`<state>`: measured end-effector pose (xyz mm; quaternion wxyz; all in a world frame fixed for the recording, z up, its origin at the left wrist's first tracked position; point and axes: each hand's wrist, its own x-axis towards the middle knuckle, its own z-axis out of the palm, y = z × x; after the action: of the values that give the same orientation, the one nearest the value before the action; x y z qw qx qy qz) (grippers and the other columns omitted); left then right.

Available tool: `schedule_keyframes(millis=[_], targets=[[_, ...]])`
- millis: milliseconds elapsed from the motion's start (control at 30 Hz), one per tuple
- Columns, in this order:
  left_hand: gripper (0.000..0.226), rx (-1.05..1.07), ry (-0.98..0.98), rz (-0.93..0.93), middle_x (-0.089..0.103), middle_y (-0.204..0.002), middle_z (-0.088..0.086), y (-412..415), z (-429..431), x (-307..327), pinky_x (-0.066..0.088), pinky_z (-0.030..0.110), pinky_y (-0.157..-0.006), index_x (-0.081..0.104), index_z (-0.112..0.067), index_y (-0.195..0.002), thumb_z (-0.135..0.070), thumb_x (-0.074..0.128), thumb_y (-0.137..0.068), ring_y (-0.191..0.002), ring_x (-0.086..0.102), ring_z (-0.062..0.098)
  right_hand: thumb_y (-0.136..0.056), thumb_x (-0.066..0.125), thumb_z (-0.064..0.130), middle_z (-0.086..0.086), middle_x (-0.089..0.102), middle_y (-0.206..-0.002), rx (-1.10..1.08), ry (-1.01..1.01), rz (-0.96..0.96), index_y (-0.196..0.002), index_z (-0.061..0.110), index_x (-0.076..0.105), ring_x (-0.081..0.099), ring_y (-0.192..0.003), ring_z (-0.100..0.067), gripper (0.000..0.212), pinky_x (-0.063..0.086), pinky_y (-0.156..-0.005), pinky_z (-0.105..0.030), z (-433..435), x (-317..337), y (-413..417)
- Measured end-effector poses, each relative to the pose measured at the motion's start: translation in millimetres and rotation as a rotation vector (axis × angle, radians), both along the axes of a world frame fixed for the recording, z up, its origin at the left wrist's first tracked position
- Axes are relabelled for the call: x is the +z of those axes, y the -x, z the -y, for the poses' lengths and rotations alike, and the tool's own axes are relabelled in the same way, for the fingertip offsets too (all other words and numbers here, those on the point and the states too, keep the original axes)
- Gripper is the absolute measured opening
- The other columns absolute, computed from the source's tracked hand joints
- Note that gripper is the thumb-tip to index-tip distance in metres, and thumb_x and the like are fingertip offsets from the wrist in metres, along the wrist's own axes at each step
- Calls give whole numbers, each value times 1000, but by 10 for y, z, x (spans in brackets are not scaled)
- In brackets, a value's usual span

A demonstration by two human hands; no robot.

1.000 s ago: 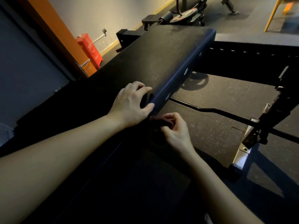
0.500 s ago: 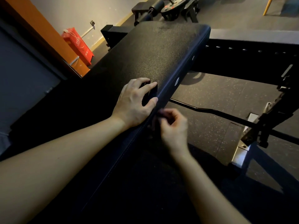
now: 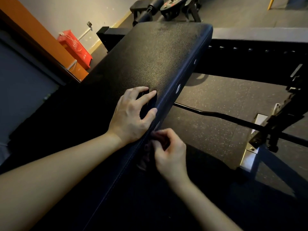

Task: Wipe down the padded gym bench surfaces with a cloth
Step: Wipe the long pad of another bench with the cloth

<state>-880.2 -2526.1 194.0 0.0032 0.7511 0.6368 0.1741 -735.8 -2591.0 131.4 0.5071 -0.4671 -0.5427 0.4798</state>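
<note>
Under left fingers (image 3: 145,98), dark cloth (image 3: 147,108)

- Ahead of the left hand (image 3: 133,114), the top of the bench pad (image 3: 155,60) runs bare to its far end.
- To that hand's left the top is also bare, fading into shadow.
- Just right of its thumb the pad's edge drops to a side wall; the right hand (image 3: 170,154) pinches a dark cloth (image 3: 144,157) there, close below the left wrist.
- Right of the right hand there is open air over the speckled floor (image 3: 225,95).
- Ahead and right of it, a black bar (image 3: 233,117) crosses low over the floor.
- Farther right stands a rack frame (image 3: 273,124).
- Past the pad's far end lie a holed black beam (image 3: 253,55) and weight gear (image 3: 171,7).
</note>
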Motion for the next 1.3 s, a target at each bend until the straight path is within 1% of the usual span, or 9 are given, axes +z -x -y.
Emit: schedule_keyframes(millis=[67,167,333,533,700,933,1033,1167,1300], targets=[[56,3,9,2,53,-144,0,-8,13,5,37,47,-115,62,-23,-140,-48,52,-91,-133,46,22,-84,63,4,3,72,-90,-105,-24,61,-95,12,68,69,-84,-14,14,57,-81,-41,-316,-11,-17],[56,5,21,-6,53,-145,-1,-5,13,20,36,46,-116,62,-23,-141,-48,52,-91,-135,45,21,-85,62,5,4,72,-89,-294,50,28,-94,15,67,69,-82,-12,14,57,-81,-44,-843,12,-78],[56,9,25,-20,53,-145,0,-21,18,34,36,44,-115,61,-23,-141,-47,52,-91,-135,45,21,-87,66,7,4,69,-91,31,-37,48,-95,16,68,67,-86,-12,12,55,-80,-36,14,39,8],[56,10,39,-24,52,-145,0,-28,22,43,37,48,-115,61,-23,-142,-47,52,-93,-135,45,21,-84,61,7,-4,70,-86,-298,13,147,-90,13,66,66,-79,-21,10,56,-78,-44,-1150,-35,-192],[55,5,28,-25,53,-144,1,-12,9,37,38,48,-113,61,-22,-141,-45,54,-92,-133,47,22,-85,66,4,1,66,-94,1,-79,113,-97,15,66,63,-87,-12,16,49,-81,-23,-198,9,-54],[55,9,58,-21,51,-146,-1,-16,23,65,35,44,-116,60,-22,-142,-47,52,-94,-136,45,21,-84,59,7,-7,69,-92,-341,-107,325,-95,9,67,64,-86,-22,14,55,-84,-41,-1849,37,-389],[55,8,66,-23,50,-147,-1,-17,36,62,37,48,-115,59,-23,-144,-47,51,-94,-137,44,20,-90,61,7,1,63,-94,-304,-98,309,-98,13,65,59,-87,-12,11,55,-85,-39,-1672,53,-379],[56,7,62,-25,50,-147,-2,-11,20,58,37,50,-114,59,-23,-144,-46,52,-93,-136,44,20,-87,64,4,3,67,-94,7,-134,252,-97,16,68,61,-85,-9,16,50,-81,-22,-807,11,-285],[56,10,67,-12,49,-147,-2,-19,25,67,36,48,-116,59,-23,-144,-47,52,-94,-137,43,19,-82,60,4,-6,70,-89,-172,-121,317,-91,12,68,65,-83,-22,15,53,-81,-36,-1547,6,-368]])
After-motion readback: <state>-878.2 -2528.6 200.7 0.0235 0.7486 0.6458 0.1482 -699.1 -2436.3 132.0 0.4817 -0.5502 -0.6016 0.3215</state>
